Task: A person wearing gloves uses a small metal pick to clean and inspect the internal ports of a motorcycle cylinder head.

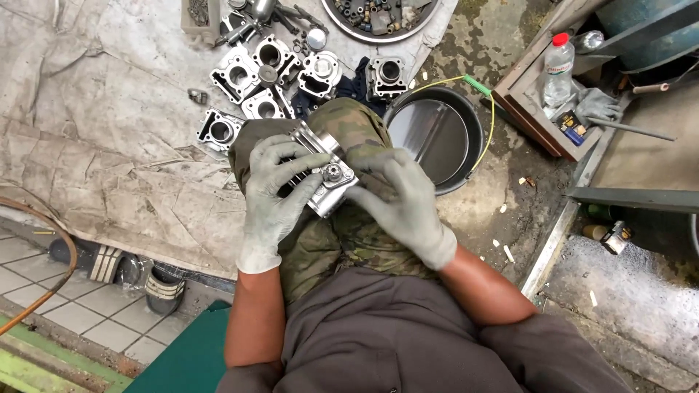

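A finned metal engine cylinder (324, 171) rests on my knees, which are covered by camouflage trousers. My left hand (273, 193), in a grey glove, grips its finned left side. Gloved the same way, my right hand (404, 200) presses on the cylinder's right end, fingers near a small round fitting on top. Both hands hold the part together.
Several more engine cylinders (247, 80) lie on a grey tarp (95, 131) ahead. A dark round basin (437, 135) sits to the right of my knees, with a tray of small parts (378, 18) beyond. A wooden box holds a plastic bottle (558, 69) at right. Sandals (135, 273) lie at left.
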